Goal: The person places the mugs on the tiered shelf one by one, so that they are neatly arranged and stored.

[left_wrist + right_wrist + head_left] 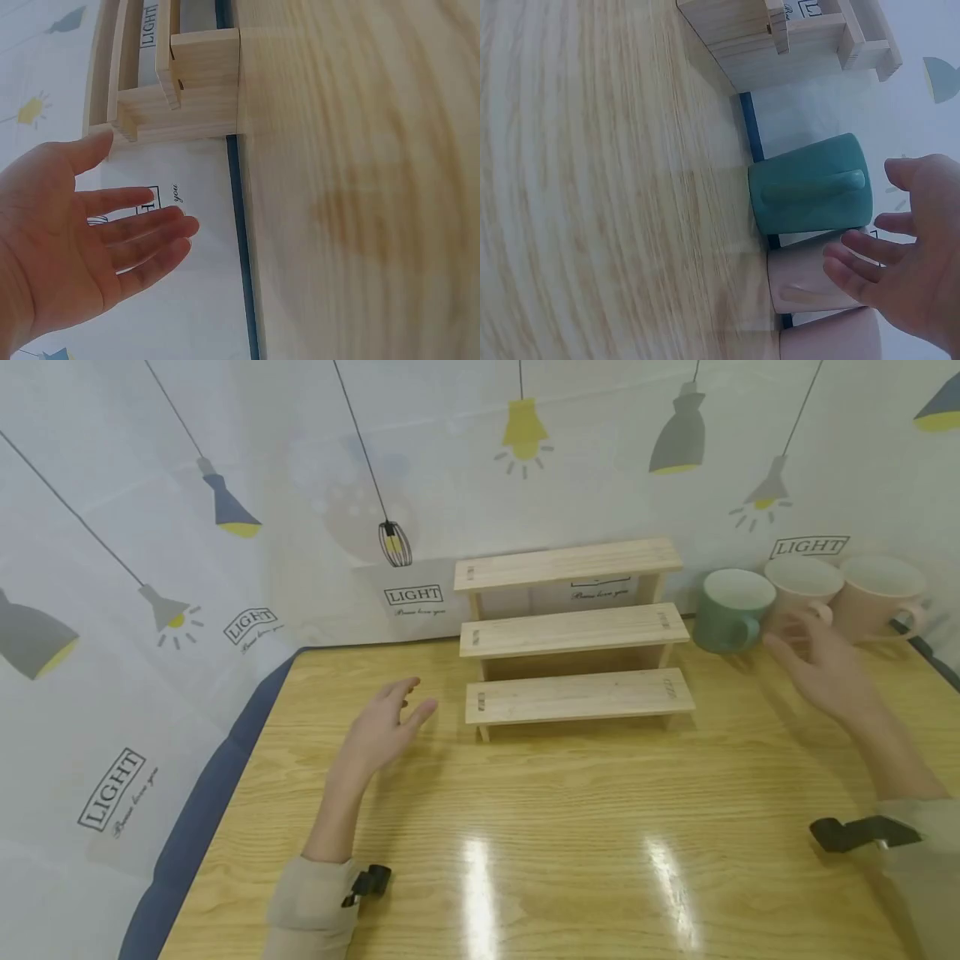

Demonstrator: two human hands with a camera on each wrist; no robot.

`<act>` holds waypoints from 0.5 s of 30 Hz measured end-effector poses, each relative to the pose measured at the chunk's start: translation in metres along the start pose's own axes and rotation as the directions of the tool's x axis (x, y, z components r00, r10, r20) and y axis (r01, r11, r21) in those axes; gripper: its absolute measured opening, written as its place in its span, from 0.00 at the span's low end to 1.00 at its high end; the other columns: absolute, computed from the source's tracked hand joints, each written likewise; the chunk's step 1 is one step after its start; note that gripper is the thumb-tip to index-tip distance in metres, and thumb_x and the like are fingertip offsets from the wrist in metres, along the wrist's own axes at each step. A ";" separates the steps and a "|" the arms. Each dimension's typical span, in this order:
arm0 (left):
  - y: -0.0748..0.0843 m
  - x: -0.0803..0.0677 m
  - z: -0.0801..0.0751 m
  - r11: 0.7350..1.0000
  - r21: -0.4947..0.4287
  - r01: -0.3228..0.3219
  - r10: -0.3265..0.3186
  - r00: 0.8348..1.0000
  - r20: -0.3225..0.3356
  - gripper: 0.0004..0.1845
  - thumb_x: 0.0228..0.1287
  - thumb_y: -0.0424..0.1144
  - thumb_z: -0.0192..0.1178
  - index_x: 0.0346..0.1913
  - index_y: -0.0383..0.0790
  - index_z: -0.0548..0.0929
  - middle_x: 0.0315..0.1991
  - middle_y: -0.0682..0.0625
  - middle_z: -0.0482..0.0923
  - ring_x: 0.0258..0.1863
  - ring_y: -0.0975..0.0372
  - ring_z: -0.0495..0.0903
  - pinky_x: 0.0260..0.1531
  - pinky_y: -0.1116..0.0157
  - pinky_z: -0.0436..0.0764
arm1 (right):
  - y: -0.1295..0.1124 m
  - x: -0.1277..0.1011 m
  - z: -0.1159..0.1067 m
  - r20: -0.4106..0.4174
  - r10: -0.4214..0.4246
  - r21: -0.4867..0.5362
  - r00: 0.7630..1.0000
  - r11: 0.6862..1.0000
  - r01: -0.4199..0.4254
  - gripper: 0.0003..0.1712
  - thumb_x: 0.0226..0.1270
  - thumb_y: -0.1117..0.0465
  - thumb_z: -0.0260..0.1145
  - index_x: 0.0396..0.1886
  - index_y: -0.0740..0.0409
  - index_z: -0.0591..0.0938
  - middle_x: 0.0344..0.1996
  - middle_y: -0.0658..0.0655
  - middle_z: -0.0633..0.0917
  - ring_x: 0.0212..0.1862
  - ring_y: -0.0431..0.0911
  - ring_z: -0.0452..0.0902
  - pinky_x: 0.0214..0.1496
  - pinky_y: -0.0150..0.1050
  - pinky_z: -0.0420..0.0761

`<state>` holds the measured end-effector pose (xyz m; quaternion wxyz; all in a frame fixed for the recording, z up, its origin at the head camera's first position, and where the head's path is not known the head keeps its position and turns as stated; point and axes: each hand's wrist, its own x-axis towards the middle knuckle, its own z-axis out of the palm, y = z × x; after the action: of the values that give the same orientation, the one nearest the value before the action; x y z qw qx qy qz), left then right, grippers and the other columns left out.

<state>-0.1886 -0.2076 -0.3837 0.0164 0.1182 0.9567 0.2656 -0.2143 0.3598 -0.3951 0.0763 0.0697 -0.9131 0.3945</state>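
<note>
My right hand reaches toward the mugs at the back right, its fingers loosely bent with nothing held. In the head view its fingertips overlap the middle pink mug. A green mug stands left of that one, its handle facing the front, and another pink mug stands to the right. The right wrist view has the hand beside the green mug. My left hand hovers over the table left of a three-step wooden rack, palm bare and fingers relaxed in the left wrist view.
The wooden table meets a white cloth backdrop printed with lamps and lettering. Dark blue edging runs along its left side. The rack's three shelves rise toward the backdrop, bare of objects. Black straps sit at the wrists.
</note>
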 end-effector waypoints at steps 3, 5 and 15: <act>0.000 0.004 0.002 0.998 -0.057 -0.032 0.033 0.999 0.010 0.37 0.79 0.58 0.49 0.75 0.32 0.64 0.68 0.33 0.69 0.62 0.42 0.74 0.59 0.44 0.74 | -0.002 0.001 0.001 0.023 0.054 0.007 0.998 0.999 -0.054 0.37 0.83 0.47 0.47 0.77 0.70 0.55 0.65 0.83 0.65 0.62 0.79 0.62 0.60 0.73 0.61; 0.001 0.007 0.004 0.994 -0.097 -0.057 0.060 0.998 0.020 0.35 0.79 0.54 0.51 0.74 0.30 0.64 0.66 0.32 0.71 0.60 0.42 0.75 0.59 0.45 0.74 | -0.003 0.001 0.003 0.029 0.082 0.014 0.996 0.997 -0.082 0.38 0.83 0.46 0.46 0.77 0.70 0.55 0.66 0.82 0.65 0.61 0.78 0.64 0.59 0.67 0.67; 0.004 0.015 0.014 0.959 -0.275 -0.074 0.096 0.993 0.066 0.30 0.78 0.46 0.55 0.72 0.28 0.66 0.58 0.34 0.78 0.53 0.45 0.80 0.54 0.49 0.79 | -0.004 0.002 0.014 0.013 0.071 0.094 0.997 0.993 -0.072 0.35 0.83 0.48 0.48 0.73 0.72 0.61 0.64 0.75 0.70 0.33 0.23 0.76 0.36 0.20 0.73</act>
<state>-0.2011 -0.1936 -0.3932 0.0588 0.1663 0.9038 0.3900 -0.2162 0.3463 -0.4013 0.0543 0.0426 -0.8957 0.4392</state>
